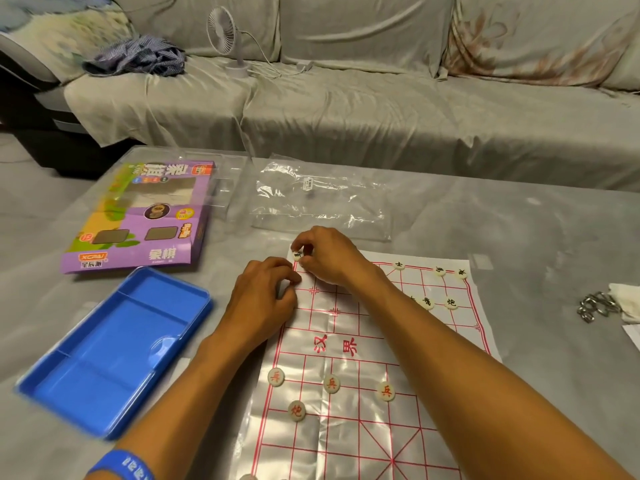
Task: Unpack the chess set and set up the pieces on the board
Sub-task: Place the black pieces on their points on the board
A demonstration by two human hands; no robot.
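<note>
A thin plastic board sheet (349,348) with red grid lines lies on the table in front of me. My right hand (329,254) pinches a round white piece with a black character (297,255) at the board's far left corner. My left hand (266,292) rests with curled fingers on the board's left edge just below it; what it holds, if anything, is hidden. Several black-marked pieces (450,302) sit along the far right rows. Red-marked pieces (331,383) stand on the near half, one red cannon (297,410) below them.
An empty blue plastic tray (114,351) lies left of the board. The purple box (138,216) sits behind it, next to a clear bag (318,199). Metal rings (597,306) lie at the right. A sofa with a small fan (228,36) stands behind the table.
</note>
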